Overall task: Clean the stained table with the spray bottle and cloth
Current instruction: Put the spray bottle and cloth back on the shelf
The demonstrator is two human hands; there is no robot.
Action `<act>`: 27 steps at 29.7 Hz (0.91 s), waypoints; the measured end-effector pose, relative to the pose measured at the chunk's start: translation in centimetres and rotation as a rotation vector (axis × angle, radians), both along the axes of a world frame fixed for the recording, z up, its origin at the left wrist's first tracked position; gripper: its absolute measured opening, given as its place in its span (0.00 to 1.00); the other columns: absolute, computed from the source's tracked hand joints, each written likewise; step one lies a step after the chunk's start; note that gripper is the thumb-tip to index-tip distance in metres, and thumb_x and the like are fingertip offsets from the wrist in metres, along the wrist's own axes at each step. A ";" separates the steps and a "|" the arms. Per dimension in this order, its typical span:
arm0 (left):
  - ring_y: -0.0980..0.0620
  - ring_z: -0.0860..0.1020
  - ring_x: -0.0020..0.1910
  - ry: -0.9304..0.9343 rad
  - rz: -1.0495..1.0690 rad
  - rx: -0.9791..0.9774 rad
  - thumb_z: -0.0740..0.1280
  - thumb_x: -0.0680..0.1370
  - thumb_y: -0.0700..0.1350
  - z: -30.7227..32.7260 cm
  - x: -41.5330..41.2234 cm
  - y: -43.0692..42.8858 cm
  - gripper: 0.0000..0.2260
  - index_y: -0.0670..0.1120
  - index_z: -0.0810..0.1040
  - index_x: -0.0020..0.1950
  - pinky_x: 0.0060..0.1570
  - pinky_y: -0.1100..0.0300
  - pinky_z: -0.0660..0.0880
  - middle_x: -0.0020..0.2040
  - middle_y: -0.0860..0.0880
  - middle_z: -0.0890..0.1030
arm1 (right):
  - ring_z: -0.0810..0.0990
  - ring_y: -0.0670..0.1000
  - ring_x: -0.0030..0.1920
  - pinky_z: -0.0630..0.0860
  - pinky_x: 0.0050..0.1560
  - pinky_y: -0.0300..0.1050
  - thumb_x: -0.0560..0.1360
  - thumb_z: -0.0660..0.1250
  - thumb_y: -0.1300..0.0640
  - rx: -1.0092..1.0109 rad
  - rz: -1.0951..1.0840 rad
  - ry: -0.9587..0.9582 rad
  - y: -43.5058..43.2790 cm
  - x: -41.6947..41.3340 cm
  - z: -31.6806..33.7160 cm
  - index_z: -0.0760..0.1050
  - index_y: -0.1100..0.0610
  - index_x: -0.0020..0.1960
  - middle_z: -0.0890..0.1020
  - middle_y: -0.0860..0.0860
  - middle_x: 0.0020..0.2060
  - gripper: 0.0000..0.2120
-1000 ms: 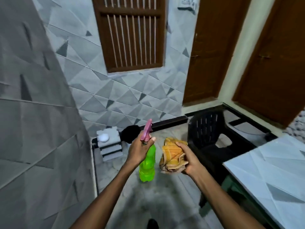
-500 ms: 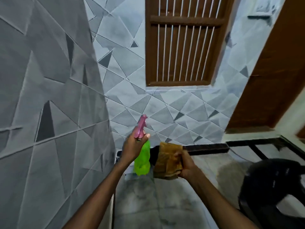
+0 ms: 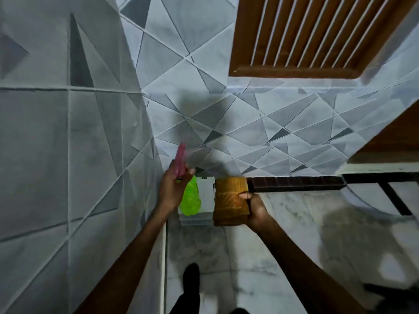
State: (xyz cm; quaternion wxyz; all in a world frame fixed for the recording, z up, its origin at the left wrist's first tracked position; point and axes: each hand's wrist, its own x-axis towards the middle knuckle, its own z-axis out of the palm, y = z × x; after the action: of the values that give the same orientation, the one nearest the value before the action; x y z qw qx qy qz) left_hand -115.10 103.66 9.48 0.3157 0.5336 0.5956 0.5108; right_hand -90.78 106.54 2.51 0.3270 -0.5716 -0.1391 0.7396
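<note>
Supplies in hand — left hand grips spray bottle, right hand clutches folded cloth — no table in view, cleaning apparently unstarted.

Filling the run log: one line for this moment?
left hand: holds spray bottle | right hand: holds folded cloth | table: not visible

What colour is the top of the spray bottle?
Pink. The spray bottle's top is pink and its body bright green, held in the left hand, seen in the head view.
</note>
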 end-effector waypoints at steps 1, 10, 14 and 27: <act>0.60 0.75 0.48 0.003 -0.001 -0.024 0.68 0.78 0.42 -0.2 -0.6 0.9 0.31 0.57 0.60 0.79 0.57 0.58 0.70 0.54 0.48 0.76 | 0.79 0.70 0.61 0.75 0.60 0.71 0.53 0.75 0.56 -0.024 0.006 -0.025 0.7 -0.6 0.6 0.71 0.57 0.71 0.80 0.65 0.62 0.46; 0.74 0.77 0.47 -0.055 0.090 -0.160 0.69 0.76 0.33 -8.3 -6.2 12.2 0.24 0.64 0.73 0.52 0.52 0.71 0.72 0.46 0.77 0.78 | 0.79 0.67 0.60 0.77 0.57 0.66 0.76 0.66 0.60 -0.135 0.007 -0.228 12.5 -5.3 -7.1 0.71 0.59 0.71 0.80 0.64 0.62 0.23; 0.69 0.78 0.48 -0.115 0.093 -0.202 0.69 0.77 0.33 -13.7 -7.4 18.4 0.31 0.74 0.74 0.55 0.53 0.72 0.73 0.48 0.73 0.80 | 0.80 0.66 0.60 0.80 0.51 0.61 0.81 0.61 0.62 -0.085 0.048 -0.210 18.3 -7.0 -13.9 0.67 0.56 0.74 0.79 0.62 0.64 0.22; 0.41 0.79 0.58 -0.322 0.148 -0.302 0.73 0.75 0.55 -41.1 -8.8 29.9 0.18 0.44 0.76 0.55 0.60 0.38 0.75 0.53 0.40 0.79 | 0.81 0.62 0.55 0.82 0.48 0.57 0.81 0.56 0.66 -0.130 0.285 -0.372 32.0 -12.0 -41.1 0.68 0.57 0.72 0.79 0.62 0.61 0.20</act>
State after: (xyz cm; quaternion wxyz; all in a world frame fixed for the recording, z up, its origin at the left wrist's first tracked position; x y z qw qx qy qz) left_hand -123.94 133.52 -31.58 0.4447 0.3467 0.6447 0.5162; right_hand -102.77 138.52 -38.62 0.1509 -0.6923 -0.2283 0.6677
